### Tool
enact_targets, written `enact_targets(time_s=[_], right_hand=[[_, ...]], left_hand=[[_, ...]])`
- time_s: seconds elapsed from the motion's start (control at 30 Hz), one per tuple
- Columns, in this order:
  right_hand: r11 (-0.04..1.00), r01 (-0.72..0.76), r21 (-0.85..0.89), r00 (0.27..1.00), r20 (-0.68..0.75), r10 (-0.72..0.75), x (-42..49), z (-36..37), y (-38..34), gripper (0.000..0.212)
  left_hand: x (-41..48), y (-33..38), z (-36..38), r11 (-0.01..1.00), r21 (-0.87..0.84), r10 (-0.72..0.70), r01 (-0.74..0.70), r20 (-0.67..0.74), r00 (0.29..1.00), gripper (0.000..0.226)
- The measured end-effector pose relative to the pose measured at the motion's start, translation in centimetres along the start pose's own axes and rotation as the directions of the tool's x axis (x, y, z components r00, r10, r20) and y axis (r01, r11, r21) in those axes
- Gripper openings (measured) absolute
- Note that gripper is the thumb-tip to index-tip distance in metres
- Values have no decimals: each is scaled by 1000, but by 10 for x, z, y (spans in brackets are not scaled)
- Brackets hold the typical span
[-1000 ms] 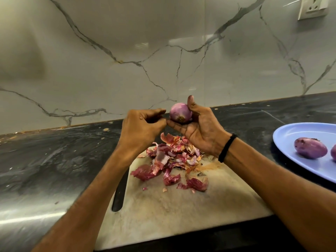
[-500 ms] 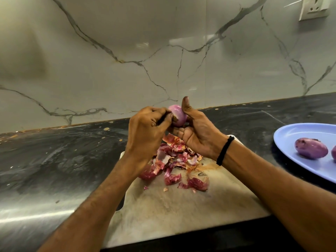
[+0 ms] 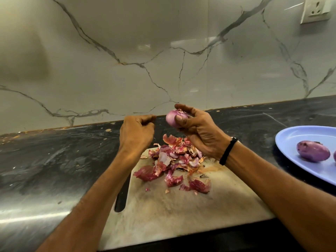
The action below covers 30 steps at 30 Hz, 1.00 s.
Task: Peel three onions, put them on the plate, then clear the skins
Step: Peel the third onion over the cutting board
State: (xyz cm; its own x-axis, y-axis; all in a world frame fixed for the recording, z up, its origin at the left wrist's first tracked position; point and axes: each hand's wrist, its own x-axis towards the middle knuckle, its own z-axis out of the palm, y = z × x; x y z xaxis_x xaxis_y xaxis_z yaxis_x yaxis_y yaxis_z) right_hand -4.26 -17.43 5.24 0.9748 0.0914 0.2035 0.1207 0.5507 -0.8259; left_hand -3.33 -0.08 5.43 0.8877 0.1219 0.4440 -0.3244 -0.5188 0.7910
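Observation:
My right hand (image 3: 200, 131) grips a pale purple onion (image 3: 171, 118) with a bit of skin left on top, held above the back of the cutting board (image 3: 163, 215). My left hand (image 3: 136, 131) hovers just left of the onion, apart from it, fingers curled with nothing visible in them. A pile of red onion skins (image 3: 174, 157) lies on the board under both hands. The blue plate (image 3: 291, 131) at the right holds one peeled onion (image 3: 312, 150), and a second peeled onion (image 3: 334, 155) is cut off by the frame edge.
The board lies on a dark stone counter (image 3: 54, 160) strewn with small skin flakes near the marble wall. A dark slot (image 3: 121, 200) shows at the board's left edge. A wall socket (image 3: 315, 10) is at the top right.
My left hand touched the onion half a second ago and has pulled back to the left. My right hand has turned the onion, thumb now across its front.

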Motion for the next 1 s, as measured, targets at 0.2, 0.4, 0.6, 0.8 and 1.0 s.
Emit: enact_targets(time_s=[0.2, 0.4, 0.6, 0.8, 1.0], right_hand=[[926, 193, -325, 981, 55, -185, 4, -6, 7, 54], [841, 241, -485, 970, 108, -216, 3, -6, 12, 42], [841, 277, -465, 961, 135, -242, 2, -4, 9, 35], [806, 362, -468, 931, 132, -341, 4, -2, 10, 17], [806, 352, -476, 926, 52, -374, 5, -3, 11, 8]], left_hand=[[-2, 12, 0, 962, -245, -76, 123, 194, 978, 15], [-5, 13, 2, 910, -344, -107, 232, 346, 932, 20], [-4, 16, 4, 849, -488, -90, 201, 242, 966, 19], [-2, 13, 6, 861, -482, -68, 162, 207, 976, 31], [-7, 13, 8, 961, -267, 140, -69, 257, 956, 70]])
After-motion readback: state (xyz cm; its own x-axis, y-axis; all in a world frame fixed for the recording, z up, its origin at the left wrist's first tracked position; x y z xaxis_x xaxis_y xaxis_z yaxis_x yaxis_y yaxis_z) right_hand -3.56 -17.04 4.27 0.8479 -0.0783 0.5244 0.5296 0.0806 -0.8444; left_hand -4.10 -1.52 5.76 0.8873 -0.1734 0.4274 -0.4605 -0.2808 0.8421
